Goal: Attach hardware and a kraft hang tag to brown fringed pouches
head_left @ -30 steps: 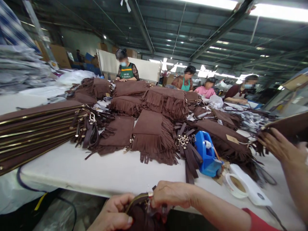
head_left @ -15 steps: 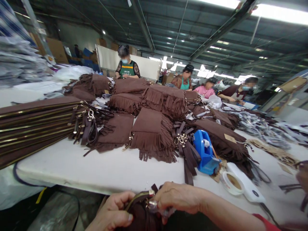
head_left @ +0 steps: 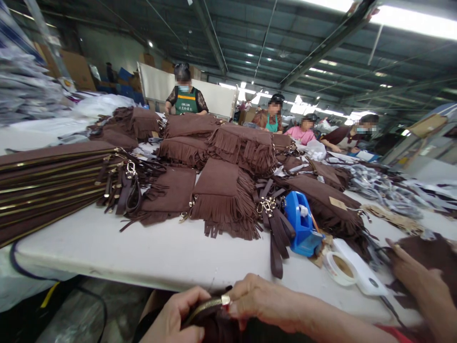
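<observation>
At the bottom centre, in front of the table edge, a dark brown pouch (head_left: 219,328) with a gold-toothed zipper (head_left: 205,306) is held low between my hands. My left hand (head_left: 178,317) is closed around its left side, with the thumb along the zipper opening. My right hand (head_left: 259,301) pinches the pouch by the metal zipper end. Those right fingertips partly hide what lies beneath them. The lower part of the pouch runs out of view.
Fringed brown pouches (head_left: 217,178) are piled across the white table (head_left: 143,255). Zippered pouches (head_left: 46,186) are stacked left. Wrist straps (head_left: 274,228), a blue tape dispenser (head_left: 303,226), a tape roll (head_left: 339,267) and a white device (head_left: 360,271) lie right. A co-worker's hand (head_left: 417,276) touches brown material. Several people work behind.
My right fingers have closed in at the zipper end; the shiny metal and clear plastic seen below them are now hidden. At right, a co-worker's hand has come into view over brown material.
</observation>
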Motion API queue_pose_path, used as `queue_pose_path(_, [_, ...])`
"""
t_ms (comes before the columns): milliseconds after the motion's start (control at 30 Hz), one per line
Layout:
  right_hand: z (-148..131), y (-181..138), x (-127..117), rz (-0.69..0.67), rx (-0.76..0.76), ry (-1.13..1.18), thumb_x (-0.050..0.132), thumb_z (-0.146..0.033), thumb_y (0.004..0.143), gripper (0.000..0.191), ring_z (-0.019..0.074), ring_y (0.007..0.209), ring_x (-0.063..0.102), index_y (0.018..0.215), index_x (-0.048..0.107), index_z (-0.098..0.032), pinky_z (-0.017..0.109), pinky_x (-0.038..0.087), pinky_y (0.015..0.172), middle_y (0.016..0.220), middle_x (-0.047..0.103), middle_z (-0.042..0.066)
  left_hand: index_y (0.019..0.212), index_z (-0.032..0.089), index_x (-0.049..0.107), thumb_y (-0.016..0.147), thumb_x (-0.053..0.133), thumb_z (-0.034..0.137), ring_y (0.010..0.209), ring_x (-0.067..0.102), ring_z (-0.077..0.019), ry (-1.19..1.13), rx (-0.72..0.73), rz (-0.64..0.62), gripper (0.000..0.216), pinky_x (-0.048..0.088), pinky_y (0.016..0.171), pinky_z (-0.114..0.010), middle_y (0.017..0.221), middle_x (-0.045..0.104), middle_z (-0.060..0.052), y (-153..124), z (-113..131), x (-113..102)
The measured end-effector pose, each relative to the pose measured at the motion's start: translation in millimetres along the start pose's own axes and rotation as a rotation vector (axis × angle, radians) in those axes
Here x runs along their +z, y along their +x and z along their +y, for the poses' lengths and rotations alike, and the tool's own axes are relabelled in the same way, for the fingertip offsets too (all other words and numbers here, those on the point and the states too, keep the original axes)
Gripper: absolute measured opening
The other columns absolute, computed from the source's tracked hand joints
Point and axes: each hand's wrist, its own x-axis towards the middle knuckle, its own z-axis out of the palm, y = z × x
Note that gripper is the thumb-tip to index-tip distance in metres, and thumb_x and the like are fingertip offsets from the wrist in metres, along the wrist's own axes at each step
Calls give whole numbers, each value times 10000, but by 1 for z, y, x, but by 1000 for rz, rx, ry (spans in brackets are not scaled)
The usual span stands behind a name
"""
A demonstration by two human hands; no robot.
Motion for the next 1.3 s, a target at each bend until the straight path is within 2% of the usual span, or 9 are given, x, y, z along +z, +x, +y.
queue_pose_path(133, [10,1,1,21,-6,-132,465,-218,619,109,82,502,401,534,495,-155,197,297,477,496,429,-42,675,154,564,685,512,355,638,445,-149,260,14,35,209,321,585,-235,628,522,11,6,-3,12])
queue_pose_path(367, [15,-3,-7,-119,-253,-603,418,-150,638,158,110,620,429,524,322,-202,231,397,654,629,411,-25,634,164,522,705,495,319,605,414,-128,212,21,117,172,301,579,-233,589,478,35,11,-13,20])
queue_pose_path(500, [14,-5,-10,-196,-326,-693,423,-114,594,154,127,661,429,550,309,-208,283,397,751,617,387,-29,618,168,498,688,495,334,585,388,-120,175,14,119,181,296,558,-232,574,455,44,15,-18,20])
queue_pose_path(633, [24,-3,-7,-169,-131,-346,446,-153,586,115,115,605,452,495,382,-182,260,430,661,576,422,-27,627,171,498,685,482,320,606,413,-124,125,28,132,161,311,573,-235,588,477,40,15,-20,23])
queue_pose_path(733, [27,-4,-1,-29,-14,-117,393,-218,637,119,88,503,448,539,441,-171,206,420,528,549,453,-26,638,172,500,662,481,275,601,415,-123,96,19,160,107,316,570,-235,584,487,39,14,-18,26])
queue_pose_path(833, [24,-5,3,92,15,-10,419,-215,579,94,81,474,442,519,464,-158,182,380,486,509,468,-23,621,173,495,614,490,245,557,388,-111,55,12,195,72,304,535,-228,541,451,53,15,-17,29])
queue_pose_path(933, [24,-4,5,183,15,9,436,-198,537,78,83,456,410,473,456,-158,188,332,455,458,423,-31,628,175,503,614,504,255,549,394,-111,25,-7,242,81,304,515,-223,548,471,47,17,-18,33])
queue_pose_path(1100, [36,0,11,248,-116,-68,419,-165,554,121,68,450,273,436,394,-166,201,217,421,445,307,-52,591,178,500,599,519,261,525,381,-107,22,-25,279,85,292,492,-220,516,453,53,17,-19,37])
queue_pose_path(1300, [34,-1,19,293,-8,3,403,-183,588,71,81,496,354,527,434,-166,206,274,476,502,392,-36,570,178,503,576,507,259,520,394,-110,42,16,331,81,301,515,-230,504,462,54,21,-21,38])
